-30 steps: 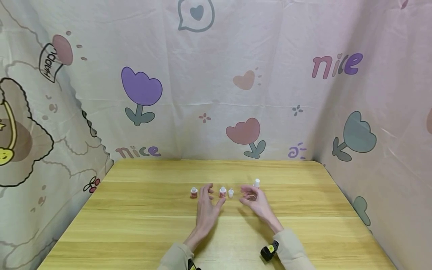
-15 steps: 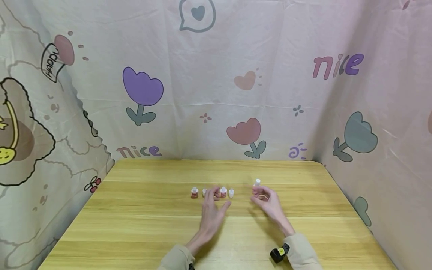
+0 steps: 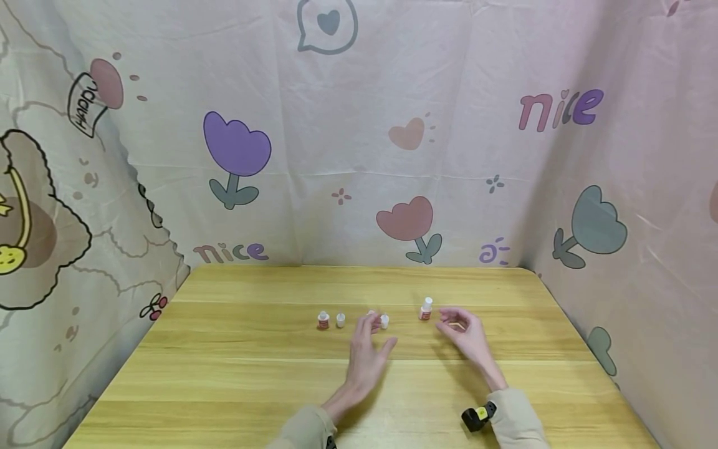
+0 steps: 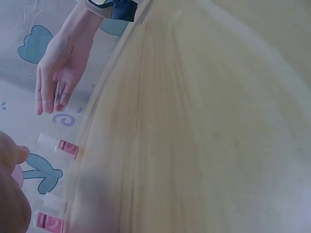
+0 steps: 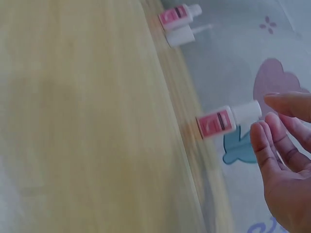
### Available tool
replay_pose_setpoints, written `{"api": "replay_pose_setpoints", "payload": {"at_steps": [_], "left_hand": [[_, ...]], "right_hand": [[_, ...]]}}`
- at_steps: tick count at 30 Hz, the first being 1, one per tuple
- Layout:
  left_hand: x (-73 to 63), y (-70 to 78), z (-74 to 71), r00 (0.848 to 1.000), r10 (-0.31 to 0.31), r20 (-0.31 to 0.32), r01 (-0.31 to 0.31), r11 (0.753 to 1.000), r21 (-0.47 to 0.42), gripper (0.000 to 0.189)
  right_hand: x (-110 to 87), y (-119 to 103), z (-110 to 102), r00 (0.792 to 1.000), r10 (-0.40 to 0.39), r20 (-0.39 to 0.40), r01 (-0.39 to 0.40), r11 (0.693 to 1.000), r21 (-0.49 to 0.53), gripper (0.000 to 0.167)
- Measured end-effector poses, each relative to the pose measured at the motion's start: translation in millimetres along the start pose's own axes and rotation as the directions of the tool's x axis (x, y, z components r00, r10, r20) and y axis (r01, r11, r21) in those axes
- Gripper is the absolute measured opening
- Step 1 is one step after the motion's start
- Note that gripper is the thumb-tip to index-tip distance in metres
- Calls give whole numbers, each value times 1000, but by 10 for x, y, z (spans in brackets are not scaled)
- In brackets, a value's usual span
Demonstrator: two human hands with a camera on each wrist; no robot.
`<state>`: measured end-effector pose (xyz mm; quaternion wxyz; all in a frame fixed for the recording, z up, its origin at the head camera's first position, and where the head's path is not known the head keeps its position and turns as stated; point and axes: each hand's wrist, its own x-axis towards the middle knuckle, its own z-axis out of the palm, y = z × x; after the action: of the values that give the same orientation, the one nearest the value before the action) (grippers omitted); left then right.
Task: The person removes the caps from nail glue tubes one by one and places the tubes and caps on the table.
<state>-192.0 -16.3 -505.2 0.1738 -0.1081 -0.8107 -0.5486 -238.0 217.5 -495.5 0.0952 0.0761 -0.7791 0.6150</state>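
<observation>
A small bottle [image 3: 426, 311] with a red-pink label and white cap stands upright on the table. My right hand [image 3: 468, 337] is just right of it, apart from it, fingers loosely bent and holding nothing. My left hand [image 3: 367, 358] hovers before an uncapped bottle [image 3: 371, 313], which its fingers mostly hide in the head view. Beside that bottle stands a loose white cap [image 3: 384, 322]; a thin stem points up from it in the right wrist view. My left fingers hold nothing. Farther left are another uncapped bottle [image 3: 323, 321] and a second loose cap [image 3: 340, 320].
The wooden table [image 3: 235, 374] reaches back to a printed cloth [image 3: 336, 218], which also hangs along both sides. A black wrist camera [image 3: 477, 418] is strapped at the right sleeve.
My right hand has moved right, away from the capped bottle, which now shows fully. My left hand has slid right, uncovering the left loose cap and covering the middle bottle.
</observation>
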Motion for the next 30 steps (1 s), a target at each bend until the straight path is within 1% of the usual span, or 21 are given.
{"api": "replay_pose_setpoints", "payload": {"at_steps": [4, 7, 10, 14, 19, 21, 25, 30], "left_hand": [[9, 15, 82, 1000, 6, 14, -6, 1000, 7, 55], [23, 31, 151, 1000, 20, 23, -20, 1000, 13, 55], [42, 53, 222, 999, 22, 34, -23, 1000, 17, 54], [79, 77, 325, 998, 6, 64, -7, 1000, 12, 53], [154, 58, 463, 995, 5, 96, -5, 1000, -1, 53], [188, 41, 516, 994, -2, 106, 4, 1000, -13, 53], [248, 36, 607, 992, -40, 123, 46, 998, -49, 54], [316, 49, 695, 991, -61, 122, 68, 996, -55, 54]], "right_hand": [[3, 37, -97, 1000, -22, -19, 22, 1000, 5, 34], [6, 57, -162, 999, -24, -31, 24, 1000, 11, 34], [5, 71, -221, 999, -1, -38, 2, 1000, 26, 36], [-1, 107, -292, 998, 38, -40, -35, 998, 61, 40], [-7, 167, -375, 996, 82, -41, -77, 993, 94, 43], [-13, 178, -401, 995, 94, -39, -89, 990, 113, 44], [-27, 185, -430, 994, 97, -40, -90, 984, 153, 44], [-36, 199, -451, 995, 91, -45, -82, 981, 173, 44]]}}
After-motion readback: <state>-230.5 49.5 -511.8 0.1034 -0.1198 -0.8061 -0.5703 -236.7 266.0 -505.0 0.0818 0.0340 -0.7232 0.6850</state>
